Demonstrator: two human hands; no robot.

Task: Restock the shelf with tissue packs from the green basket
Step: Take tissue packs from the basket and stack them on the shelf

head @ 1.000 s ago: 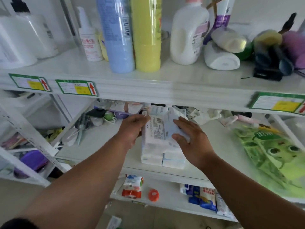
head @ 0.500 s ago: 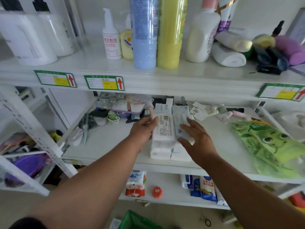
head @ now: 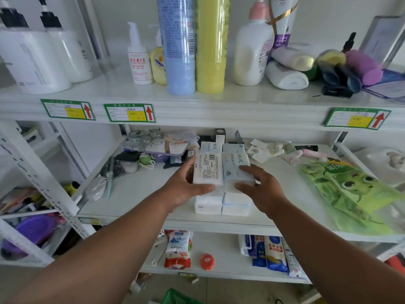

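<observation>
So we've got both hands on the middle shelf right at the tissue stack. Our left hand grips the white tissue pack with the barcode label facing up, thumb curled along its near edge and fingers round the far left side. Our right hand rests on the pale blue tissue pack just beside it, fingers fairly straight and spread over its right edge, thumb tucked at the near side. Those two packs sit side by side, touching, on top of more tissue packs stacked on the shelf, with another couple lying behind them.

The green basket only pokes in at the bottom edge of the view, on the floor below the shelves, so we can't tell what's in it.

Off to the right on the same shelf lies a green cartoon-frog bag. Up top stand a tall blue bottle and a yellow bottle, touching each other.
</observation>
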